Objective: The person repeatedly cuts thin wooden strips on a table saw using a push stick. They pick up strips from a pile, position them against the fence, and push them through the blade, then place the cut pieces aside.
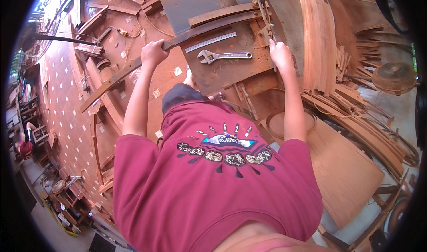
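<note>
My left hand point(154, 54) is closed at the end of a dark wooden bar point(213, 27) that slants across the machine table point(213, 76). A lighter wooden strip point(109, 83) runs on from beneath that hand past the table's left side; whether the two are one piece I cannot tell. With fingers wrapped round it, my right hand point(281, 55) grips the thin handle of a metal toggle clamp point(267, 27) at the bar's right end. Between my hands lie an adjustable wrench point(227, 56) and a white ruler point(211, 42) on the dusty tabletop.
Stacked curved boards point(318, 42) stand at the right, with more long strips point(362, 132) below them. A broad wooden panel point(347, 176) lies at lower right. Loose planks point(104, 105) and a yellow cable connector point(122, 32) lie on the tiled floor. Another person point(26, 147) is far left.
</note>
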Demonstrator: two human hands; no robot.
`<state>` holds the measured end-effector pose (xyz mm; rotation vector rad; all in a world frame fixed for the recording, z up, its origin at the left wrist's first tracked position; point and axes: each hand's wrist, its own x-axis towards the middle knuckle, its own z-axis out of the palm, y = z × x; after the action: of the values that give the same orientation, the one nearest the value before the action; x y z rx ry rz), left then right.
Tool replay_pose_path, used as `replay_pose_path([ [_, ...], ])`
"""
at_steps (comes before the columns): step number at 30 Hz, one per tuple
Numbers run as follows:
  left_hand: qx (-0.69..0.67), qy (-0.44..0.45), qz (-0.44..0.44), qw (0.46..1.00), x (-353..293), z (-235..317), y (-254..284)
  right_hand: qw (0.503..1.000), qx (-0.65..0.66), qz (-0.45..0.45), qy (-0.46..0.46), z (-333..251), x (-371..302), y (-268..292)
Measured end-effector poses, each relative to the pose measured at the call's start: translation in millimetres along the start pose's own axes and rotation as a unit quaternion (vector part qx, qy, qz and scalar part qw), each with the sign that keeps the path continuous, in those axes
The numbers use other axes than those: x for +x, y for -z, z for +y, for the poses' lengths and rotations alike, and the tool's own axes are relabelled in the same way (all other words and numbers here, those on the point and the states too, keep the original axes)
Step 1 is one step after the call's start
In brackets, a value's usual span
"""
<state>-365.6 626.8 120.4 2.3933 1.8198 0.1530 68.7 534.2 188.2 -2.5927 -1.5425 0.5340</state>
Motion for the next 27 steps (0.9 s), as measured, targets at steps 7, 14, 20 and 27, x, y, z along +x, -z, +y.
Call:
replay_pose_path([
  [7, -0.005, -0.022, 0.003, 1.0, 8, -7, -5, 0.999, 0.032, 0.025, -0.001, 0, 5, -10],
  [14, -0.005, -0.018, 0.03, 0.999, 59, -27, 5, 0.998, 0.046, 0.036, -0.005, -31, 58, -17],
  [20, -0.002, 0.009, 0.009, 1.0, 144, -74, 6, 0.998, 0.044, 0.036, -0.002, -96, 131, -14],
  [27, -0.013, 0.055, -0.033, 0.998, 253, -118, 29, 0.997, 0.05, 0.051, 0.008, -178, 223, -7],
])
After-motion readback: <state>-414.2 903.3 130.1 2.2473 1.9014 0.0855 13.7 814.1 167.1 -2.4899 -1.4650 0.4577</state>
